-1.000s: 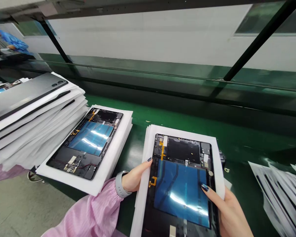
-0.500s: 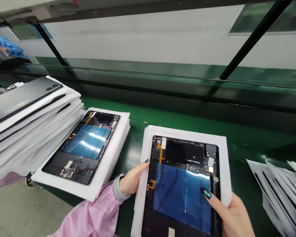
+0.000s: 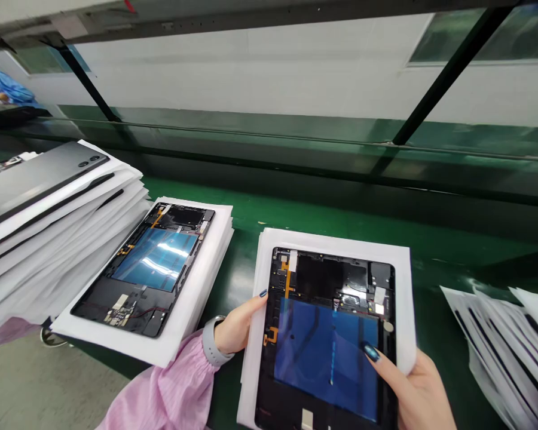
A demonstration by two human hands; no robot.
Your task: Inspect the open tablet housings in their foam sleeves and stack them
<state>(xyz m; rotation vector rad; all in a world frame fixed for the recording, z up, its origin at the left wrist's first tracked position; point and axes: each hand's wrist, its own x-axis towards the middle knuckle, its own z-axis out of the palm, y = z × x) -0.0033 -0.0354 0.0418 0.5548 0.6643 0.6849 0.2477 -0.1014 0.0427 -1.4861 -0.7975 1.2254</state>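
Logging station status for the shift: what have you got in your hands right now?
Left hand and right hand holding open-backed tablet, blue film up, on white foam sheet. Second tablet lying to the left, apart from both hands.

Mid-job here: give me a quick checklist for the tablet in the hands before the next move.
Left hand gripping the left edge of the opened tablet: ok.
Right hand supporting the lower right corner: ok.
Right fingertip clear of the blue film: cannot tell.
Blue film lying flat: cannot tell, glare and a faint crease-like line.
Orange flex cable seated: cannot tell.
Second tablet flat on its white foam sheet: ok.
Left stack of foam sheets evenly squared: not ok, edges fanned.
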